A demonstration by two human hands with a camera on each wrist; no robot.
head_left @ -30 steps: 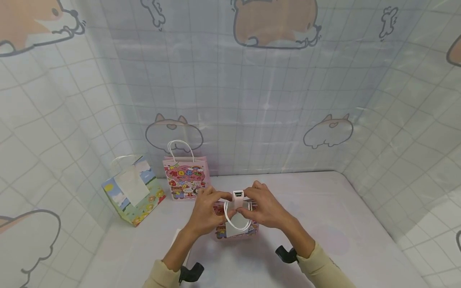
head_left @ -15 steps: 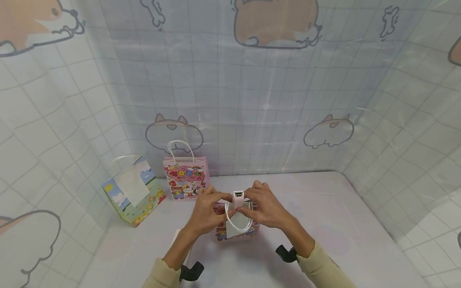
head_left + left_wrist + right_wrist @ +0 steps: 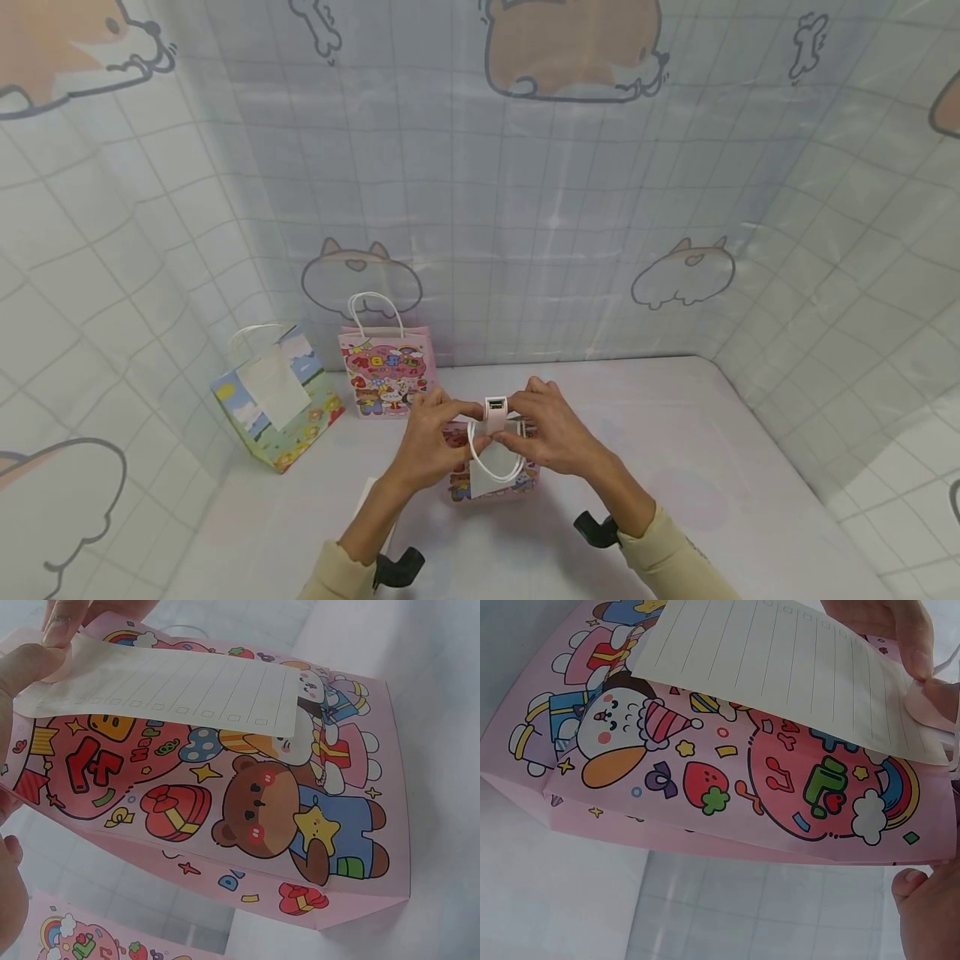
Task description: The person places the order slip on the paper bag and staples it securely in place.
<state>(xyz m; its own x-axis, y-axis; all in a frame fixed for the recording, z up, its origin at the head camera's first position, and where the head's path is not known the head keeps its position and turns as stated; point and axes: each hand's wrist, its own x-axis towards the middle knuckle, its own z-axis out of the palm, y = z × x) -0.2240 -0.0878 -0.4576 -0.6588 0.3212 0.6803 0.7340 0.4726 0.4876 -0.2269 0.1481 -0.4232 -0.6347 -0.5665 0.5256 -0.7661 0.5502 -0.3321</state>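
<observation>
With fingers and thumbs, my left hand (image 3: 431,442) and right hand (image 3: 558,433) pinch a small pale pink and white tool (image 3: 497,407) from both sides. It looks like a mini stapler, with a dark slot in the end facing up. The tool sits at the top edge of a pink cartoon gift bag (image 3: 262,802), over one end of a lined white paper sheet (image 3: 780,675). That sheet lies against the bag's printed front. White handles (image 3: 498,479) of the bag loop down below my fingers in the head view.
Another pink gift bag (image 3: 388,375) stands against the back wall. Left of it leans a landscape-print gift bag (image 3: 326,408) with a white paper sheet (image 3: 273,387) on its front. A white strip (image 3: 366,492) shows beside my left forearm on the pale table (image 3: 675,450).
</observation>
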